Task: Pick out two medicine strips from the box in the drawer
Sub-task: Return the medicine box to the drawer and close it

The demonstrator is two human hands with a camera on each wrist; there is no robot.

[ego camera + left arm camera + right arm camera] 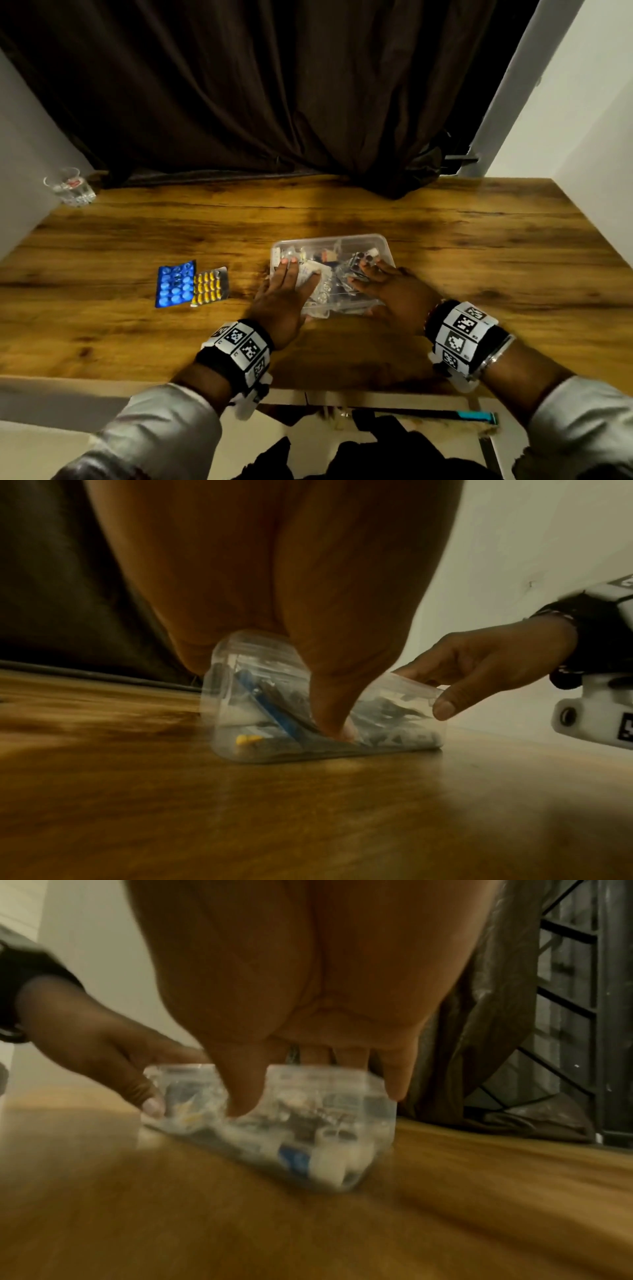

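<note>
A clear plastic box [342, 237] full of medicine strips stands on the wooden table [462, 246]. My left hand [284, 291] grips its left side, fingers over the rim and thumb down the near wall. On the right side my right hand [380, 284] holds it the same way. The left wrist view shows the box [246, 718] under my left hand [308, 615], with my right hand [479, 664] on the far end. The right wrist view is blurred: box [325, 1123], right hand [308, 988], left hand [95, 1047]. A blue strip [175, 283] and a yellow strip [209, 286] lie side by side left of the box.
A drinking glass [70, 186] stands at the far left corner. A dark curtain [274, 102] hangs behind the table, white walls on both sides. Below the table's front edge an open drawer [394, 411] shows.
</note>
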